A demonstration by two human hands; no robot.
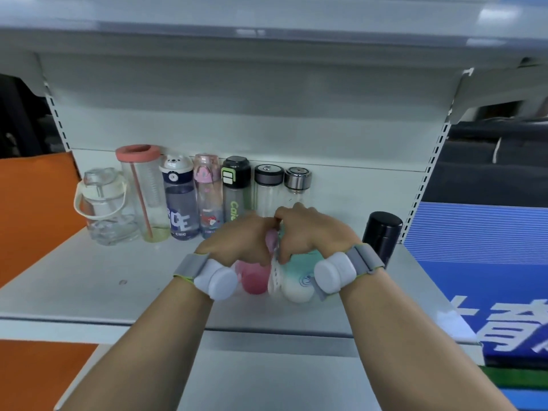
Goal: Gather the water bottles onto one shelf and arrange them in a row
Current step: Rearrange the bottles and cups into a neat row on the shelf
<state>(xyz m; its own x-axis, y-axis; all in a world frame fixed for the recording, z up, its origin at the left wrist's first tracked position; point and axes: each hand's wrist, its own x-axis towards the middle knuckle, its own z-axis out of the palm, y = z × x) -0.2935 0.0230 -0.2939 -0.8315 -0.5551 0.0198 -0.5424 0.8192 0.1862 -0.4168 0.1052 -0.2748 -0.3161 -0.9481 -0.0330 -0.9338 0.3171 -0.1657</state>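
Both hands grip bottles mid-shelf, front edge bare leftward.

bottles in the back row: we're counting seven
black flask: one
bottles we're gripping: two

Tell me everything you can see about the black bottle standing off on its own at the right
The black bottle is a plain, opaque, matte-looking cylinder with a rounded top, no label showing. It stands upright on the grey shelf near its right edge, beside the slotted upright, apart from the row of bottles at the back. Nothing touches it; the right hand works just left of it.
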